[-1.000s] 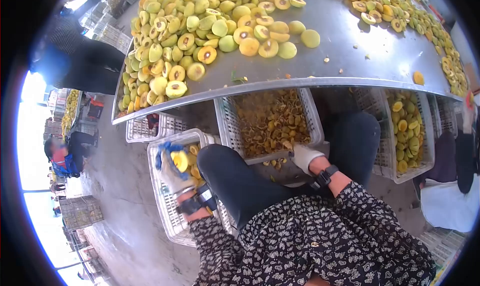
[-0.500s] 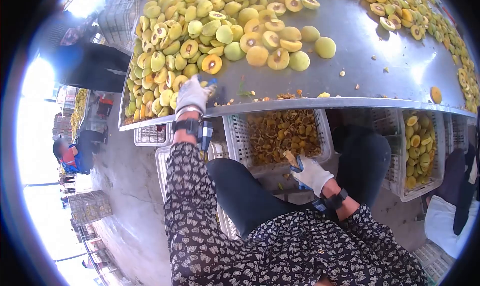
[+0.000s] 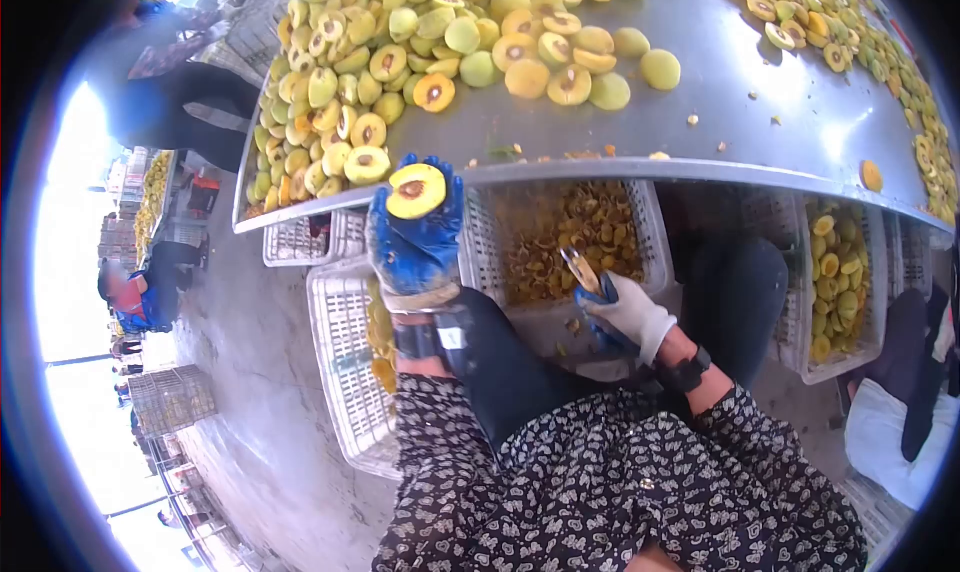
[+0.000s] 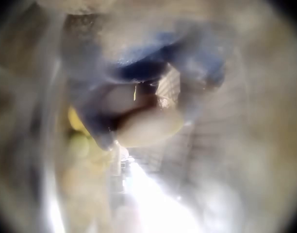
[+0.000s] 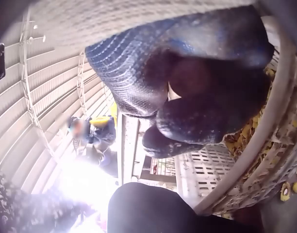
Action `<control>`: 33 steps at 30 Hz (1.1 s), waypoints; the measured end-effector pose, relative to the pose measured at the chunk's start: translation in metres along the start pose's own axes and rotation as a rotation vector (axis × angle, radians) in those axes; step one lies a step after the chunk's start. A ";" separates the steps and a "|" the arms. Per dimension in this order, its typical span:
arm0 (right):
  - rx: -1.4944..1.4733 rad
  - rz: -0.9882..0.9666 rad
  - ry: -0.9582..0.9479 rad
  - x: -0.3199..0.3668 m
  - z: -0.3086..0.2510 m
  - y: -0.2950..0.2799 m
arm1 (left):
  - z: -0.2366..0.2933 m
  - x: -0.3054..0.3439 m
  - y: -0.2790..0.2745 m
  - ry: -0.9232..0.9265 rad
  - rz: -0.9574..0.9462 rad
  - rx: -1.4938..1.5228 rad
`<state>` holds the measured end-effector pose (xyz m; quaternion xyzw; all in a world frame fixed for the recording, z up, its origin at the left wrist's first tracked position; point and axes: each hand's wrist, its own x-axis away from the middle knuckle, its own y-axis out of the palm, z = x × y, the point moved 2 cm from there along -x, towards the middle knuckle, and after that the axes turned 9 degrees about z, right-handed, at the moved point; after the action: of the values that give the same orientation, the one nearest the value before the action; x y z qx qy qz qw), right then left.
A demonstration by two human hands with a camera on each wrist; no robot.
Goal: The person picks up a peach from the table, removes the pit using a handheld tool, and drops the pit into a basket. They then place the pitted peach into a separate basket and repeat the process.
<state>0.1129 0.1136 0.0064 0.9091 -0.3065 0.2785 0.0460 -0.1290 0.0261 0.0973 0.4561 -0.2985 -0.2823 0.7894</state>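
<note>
My left hand (image 3: 415, 252), in a blue-coated glove, is palm up just off the table's front edge. Its fingers cup a yellow peach half (image 3: 417, 191), cut face and brown pit centre upward. The left wrist view is blurred, with the pale peach half (image 4: 151, 128) between the dark blue fingers. My right hand (image 3: 632, 317), gloved in white and blue, grips a small pitting tool (image 3: 580, 269) with a metal loop end, over the near side of the middle crate. Curled fingers (image 5: 187, 121) hide most of the tool's handle in the right wrist view.
Peach halves (image 3: 320, 92) are heaped on the metal table (image 3: 700, 122), more along its far right side. Below, a crate (image 3: 655, 242) holds brown scraps. Crates with peach pieces stand left (image 3: 335, 372) and right (image 3: 870, 302). Other people are at the left and right edges.
My left hand went from the left crate, where it held a yellow piece, to the heap, then drew back with a peach half. My right hand kept the tool, its loop end now raised into view.
</note>
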 end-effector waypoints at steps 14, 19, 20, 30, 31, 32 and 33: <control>0.481 0.039 -0.390 0.049 -0.083 0.036 | -0.068 0.072 -0.013 0.182 0.190 -0.359; 0.382 0.027 -0.171 0.054 -0.082 0.037 | -0.082 0.075 -0.020 0.216 0.062 -0.323; 0.366 -0.014 -0.131 0.056 -0.084 0.035 | -0.084 0.075 -0.022 0.208 0.061 -0.326; 0.239 -0.139 -0.087 0.059 -0.064 0.042 | -0.092 0.071 -0.048 0.092 0.256 -0.320; 0.237 -0.138 -0.083 0.060 -0.063 0.042 | -0.093 0.071 -0.049 0.079 0.254 -0.338; 0.238 -0.122 -0.078 0.059 -0.064 0.042 | -0.096 0.072 -0.048 0.103 0.267 -0.352; 0.238 -0.105 -0.074 0.059 -0.064 0.042 | -0.097 0.072 -0.050 0.102 0.266 -0.352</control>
<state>0.0968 0.0651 0.0875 0.9325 -0.2247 0.2764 -0.0589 -0.0190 0.0065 0.0294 0.2815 -0.2619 -0.2002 0.9011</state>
